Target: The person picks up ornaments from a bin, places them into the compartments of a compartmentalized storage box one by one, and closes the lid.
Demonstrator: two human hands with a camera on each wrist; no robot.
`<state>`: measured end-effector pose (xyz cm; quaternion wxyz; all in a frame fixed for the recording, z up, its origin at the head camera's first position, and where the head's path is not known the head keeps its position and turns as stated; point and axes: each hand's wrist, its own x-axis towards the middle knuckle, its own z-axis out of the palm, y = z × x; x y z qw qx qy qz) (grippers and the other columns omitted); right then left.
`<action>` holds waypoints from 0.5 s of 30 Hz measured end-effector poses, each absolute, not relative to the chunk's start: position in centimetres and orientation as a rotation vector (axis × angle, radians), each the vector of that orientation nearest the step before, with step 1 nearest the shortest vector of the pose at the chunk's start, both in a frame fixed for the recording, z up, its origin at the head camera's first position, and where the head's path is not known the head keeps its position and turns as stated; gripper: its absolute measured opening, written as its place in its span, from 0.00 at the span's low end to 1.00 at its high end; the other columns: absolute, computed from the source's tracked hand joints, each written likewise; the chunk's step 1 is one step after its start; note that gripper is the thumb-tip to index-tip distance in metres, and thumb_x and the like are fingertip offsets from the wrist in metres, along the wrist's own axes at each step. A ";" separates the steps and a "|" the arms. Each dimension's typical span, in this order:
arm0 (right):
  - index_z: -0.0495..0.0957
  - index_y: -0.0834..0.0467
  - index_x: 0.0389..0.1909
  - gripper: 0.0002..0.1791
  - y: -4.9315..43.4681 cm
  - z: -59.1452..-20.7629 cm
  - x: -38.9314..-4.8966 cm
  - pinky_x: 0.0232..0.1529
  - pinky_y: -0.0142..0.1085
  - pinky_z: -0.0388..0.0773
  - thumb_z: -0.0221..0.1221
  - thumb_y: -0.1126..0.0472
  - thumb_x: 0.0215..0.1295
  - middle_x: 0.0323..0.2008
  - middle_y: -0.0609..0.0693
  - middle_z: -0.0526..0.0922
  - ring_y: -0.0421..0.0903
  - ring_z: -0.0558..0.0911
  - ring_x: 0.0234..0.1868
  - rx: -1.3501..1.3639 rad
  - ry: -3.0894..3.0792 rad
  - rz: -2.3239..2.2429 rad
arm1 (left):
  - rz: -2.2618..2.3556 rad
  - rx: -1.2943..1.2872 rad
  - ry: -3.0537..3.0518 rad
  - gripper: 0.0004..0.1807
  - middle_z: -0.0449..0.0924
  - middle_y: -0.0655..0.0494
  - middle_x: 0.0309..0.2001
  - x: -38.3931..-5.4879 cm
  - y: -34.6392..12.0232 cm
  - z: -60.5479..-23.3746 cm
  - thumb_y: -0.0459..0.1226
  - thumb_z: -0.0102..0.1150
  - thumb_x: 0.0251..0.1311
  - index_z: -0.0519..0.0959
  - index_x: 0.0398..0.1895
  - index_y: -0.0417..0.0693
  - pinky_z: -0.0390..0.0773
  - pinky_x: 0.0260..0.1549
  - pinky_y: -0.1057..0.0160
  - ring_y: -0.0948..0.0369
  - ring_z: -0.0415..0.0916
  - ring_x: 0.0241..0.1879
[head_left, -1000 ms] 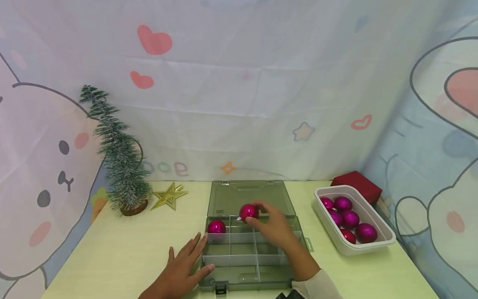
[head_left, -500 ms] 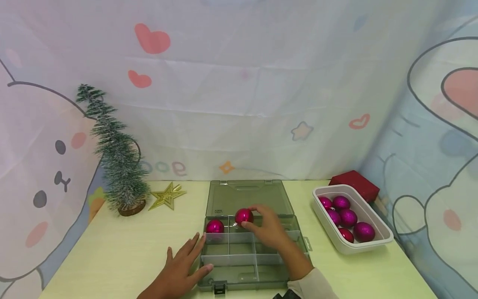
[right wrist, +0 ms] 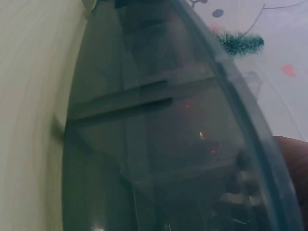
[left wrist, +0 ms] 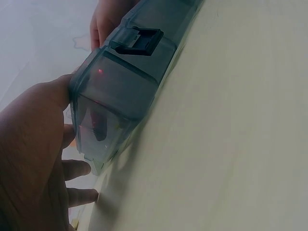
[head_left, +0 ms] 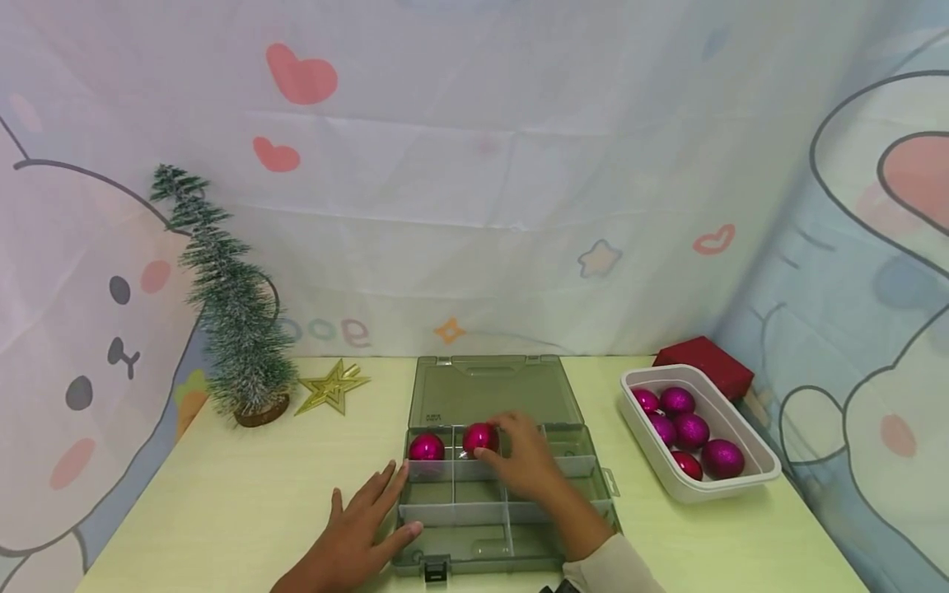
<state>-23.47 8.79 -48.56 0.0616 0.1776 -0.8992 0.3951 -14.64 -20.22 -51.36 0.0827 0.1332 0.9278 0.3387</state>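
Note:
In the head view, my right hand pinches a shiny magenta Christmas ball between thumb and fingers. That ball sits low in the second back-row compartment from the left of a grey see-through divided box. Another shiny magenta ball lies in the back-left compartment. My left hand has its fingers spread along the box's left side, the thumb over the front-left rim. The left wrist view shows that hand against the box's corner. Through the box wall, the right wrist view gives only dim shapes.
The box's lid lies folded back. To the right stands a white tub of several magenta and purple balls, with a red box behind. A small artificial Christmas tree and a gold star stand back left.
My right hand has carried the ball left and down, from over the back row into its second compartment. The left hand keeps its place on the box.

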 end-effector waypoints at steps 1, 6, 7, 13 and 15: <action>0.85 0.62 0.58 0.21 8.7 -48.6 -23.5 0.65 0.69 0.76 0.76 0.58 0.68 0.62 0.63 0.82 0.65 0.79 0.68 0.534 -2.722 1.188 | 1.010 0.398 2.774 0.48 0.47 0.44 0.90 -14.6 -20.2 -51.4 0.61 0.59 0.78 0.48 0.92 0.62 0.26 0.67 0.08 0.29 0.48 0.86; 0.84 0.62 0.58 0.22 8.6 -48.7 -23.3 0.64 0.71 0.74 0.76 0.58 0.68 0.62 0.64 0.81 0.66 0.78 0.68 0.529 -2.732 1.162 | 1.003 0.401 2.790 0.48 0.48 0.44 0.90 -14.7 -20.3 -51.5 0.62 0.58 0.78 0.49 0.92 0.61 0.26 0.68 0.08 0.29 0.48 0.86; 0.84 0.63 0.58 0.22 8.6 -48.6 -23.2 0.64 0.71 0.74 0.75 0.58 0.68 0.62 0.64 0.81 0.66 0.78 0.68 0.533 -2.731 1.154 | 1.002 0.402 2.793 0.48 0.48 0.44 0.90 -14.7 -20.3 -51.5 0.62 0.58 0.78 0.49 0.92 0.61 0.26 0.68 0.08 0.29 0.49 0.86; 0.84 0.63 0.60 0.23 8.6 -48.7 -23.1 0.64 0.73 0.73 0.74 0.57 0.70 0.63 0.65 0.80 0.67 0.77 0.69 0.551 -2.738 1.125 | 1.004 0.405 2.785 0.48 0.49 0.44 0.90 -14.6 -20.3 -51.4 0.61 0.58 0.79 0.48 0.92 0.62 0.26 0.67 0.08 0.29 0.49 0.86; 0.84 0.64 0.61 0.23 8.6 -48.7 -23.1 0.65 0.73 0.72 0.74 0.57 0.70 0.64 0.66 0.80 0.68 0.76 0.70 0.552 -2.744 1.130 | 1.004 0.405 2.784 0.48 0.49 0.44 0.90 -14.6 -20.3 -51.4 0.61 0.58 0.78 0.48 0.92 0.62 0.26 0.67 0.08 0.29 0.49 0.86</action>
